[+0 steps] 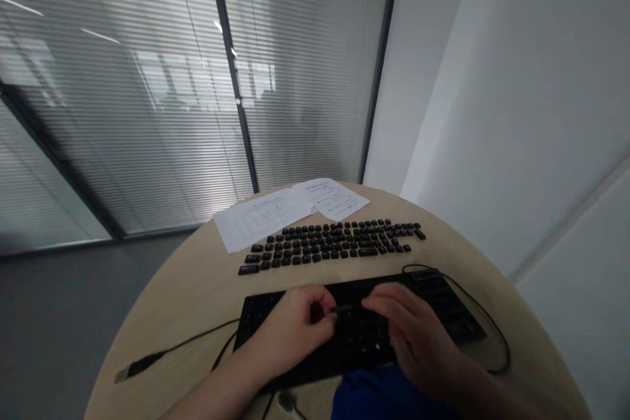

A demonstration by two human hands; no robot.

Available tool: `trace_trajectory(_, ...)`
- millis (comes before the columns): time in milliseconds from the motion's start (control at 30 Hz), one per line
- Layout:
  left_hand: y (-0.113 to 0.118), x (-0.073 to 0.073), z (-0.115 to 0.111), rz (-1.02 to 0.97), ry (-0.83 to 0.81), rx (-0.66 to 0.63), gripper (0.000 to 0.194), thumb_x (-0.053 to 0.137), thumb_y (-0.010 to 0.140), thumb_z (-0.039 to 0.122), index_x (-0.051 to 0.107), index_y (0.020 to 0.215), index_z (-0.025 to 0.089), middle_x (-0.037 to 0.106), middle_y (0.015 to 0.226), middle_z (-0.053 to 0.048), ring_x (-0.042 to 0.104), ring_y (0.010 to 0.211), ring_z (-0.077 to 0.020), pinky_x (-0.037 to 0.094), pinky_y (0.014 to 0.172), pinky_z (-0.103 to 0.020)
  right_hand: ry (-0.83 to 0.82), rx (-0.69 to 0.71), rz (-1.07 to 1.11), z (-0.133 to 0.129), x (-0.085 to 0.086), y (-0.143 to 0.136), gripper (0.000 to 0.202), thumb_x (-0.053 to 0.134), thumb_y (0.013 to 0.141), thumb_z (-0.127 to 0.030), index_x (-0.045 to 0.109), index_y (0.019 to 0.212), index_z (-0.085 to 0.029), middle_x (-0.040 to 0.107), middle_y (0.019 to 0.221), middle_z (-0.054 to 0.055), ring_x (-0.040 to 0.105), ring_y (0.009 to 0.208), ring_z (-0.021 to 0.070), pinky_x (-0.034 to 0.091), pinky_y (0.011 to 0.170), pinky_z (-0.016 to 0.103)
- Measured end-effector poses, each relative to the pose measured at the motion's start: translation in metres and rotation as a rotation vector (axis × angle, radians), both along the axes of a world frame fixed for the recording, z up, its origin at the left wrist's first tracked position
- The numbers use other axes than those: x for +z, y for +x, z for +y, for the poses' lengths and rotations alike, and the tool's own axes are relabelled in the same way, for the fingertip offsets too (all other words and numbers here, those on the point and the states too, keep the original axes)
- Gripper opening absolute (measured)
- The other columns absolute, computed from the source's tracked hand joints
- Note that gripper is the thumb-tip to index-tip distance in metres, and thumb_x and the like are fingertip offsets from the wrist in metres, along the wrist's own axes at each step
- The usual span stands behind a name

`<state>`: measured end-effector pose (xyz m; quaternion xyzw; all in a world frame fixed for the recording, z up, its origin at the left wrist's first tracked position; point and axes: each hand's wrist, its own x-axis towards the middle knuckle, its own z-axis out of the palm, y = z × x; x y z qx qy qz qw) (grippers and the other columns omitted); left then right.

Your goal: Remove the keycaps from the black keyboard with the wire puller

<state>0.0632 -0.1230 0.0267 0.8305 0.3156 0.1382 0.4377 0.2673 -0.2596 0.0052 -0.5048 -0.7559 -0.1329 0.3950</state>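
Observation:
A black keyboard base lies near the front of the round table, its keycaps mostly off. Over its middle, my left hand pinches a small dark piece between thumb and index finger. Just to the right, my right hand hovers above the base with its fingers partly bent towards that piece; whether it holds anything is hidden. Beyond the base, loose black keycaps are laid out in rows on the wooden tabletop.
Two printed sheets lie at the table's far edge. A cable with a USB plug stretches to the left, and another loop of cable curves on the right. Blue cloth shows at the front edge.

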Motion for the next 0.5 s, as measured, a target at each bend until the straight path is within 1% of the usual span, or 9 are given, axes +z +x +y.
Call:
trace_trajectory(67, -0.001, 0.0, -0.004, 0.056, 0.08, -0.017, 0.014, 0.062, 0.077, 0.025, 0.073, 0.083, 0.019, 0.067, 0.073, 0.002, 0.059, 0.071, -0.0161, 0.04, 0.063, -0.027, -0.075, 0.034, -0.008, 0.001, -0.004, -0.002, 0.044, 0.045, 0.086, -0.005, 0.062, 0.122, -0.024, 0.07, 0.1, 0.006, 0.069, 0.084, 0.02, 0.055, 0.069, 0.031)
trace_trajectory(133, -0.001, -0.001, -0.006, 0.072, 0.119, -0.023, 0.015, 0.064, 0.078, 0.025, 0.076, 0.086, 0.02, 0.071, 0.078, 0.002, 0.063, 0.076, -0.0175, 0.042, 0.068, -0.028, -0.13, 0.025, -0.013, 0.005, -0.009, -0.005, 0.039, 0.049, 0.086, -0.007, 0.064, 0.117, -0.025, 0.07, 0.095, 0.004, 0.069, 0.08, 0.02, 0.052, 0.064, 0.03)
trace_trajectory(200, -0.002, -0.003, -0.006, 0.083, 0.132, -0.021, 0.016, 0.064, 0.08, 0.025, 0.077, 0.087, 0.02, 0.073, 0.079, 0.001, 0.064, 0.077, -0.0182, 0.043, 0.069, -0.028, -0.136, 0.029, -0.015, 0.009, -0.014, -0.007, 0.031, 0.054, 0.088, -0.009, 0.066, 0.111, -0.025, 0.071, 0.095, 0.004, 0.07, 0.082, 0.02, 0.051, 0.066, 0.03)
trace_trajectory(300, -0.003, -0.004, -0.006, 0.086, 0.139, 0.014, 0.017, 0.066, 0.08, 0.026, 0.078, 0.09, 0.02, 0.075, 0.084, 0.0, 0.066, 0.082, -0.0198, 0.045, 0.073, -0.028, -0.096, 0.058, -0.016, 0.016, -0.022, -0.007, 0.02, 0.061, 0.088, -0.01, 0.067, 0.1, -0.025, 0.074, 0.095, 0.003, 0.071, 0.082, 0.0187, 0.052, 0.069, 0.028)
trace_trajectory(500, -0.001, -0.003, -0.01, 0.09, 0.169, 0.057, 0.016, 0.067, 0.081, 0.025, 0.079, 0.091, 0.02, 0.077, 0.089, -0.001, 0.067, 0.088, -0.021, 0.048, 0.081, -0.03, -0.064, 0.038, 0.006, 0.02, -0.028, -0.004, 0.018, 0.064, 0.086, -0.008, 0.066, 0.093, -0.024, 0.076, 0.094, 0.002, 0.074, 0.082, 0.0178, 0.052, 0.07, 0.026)
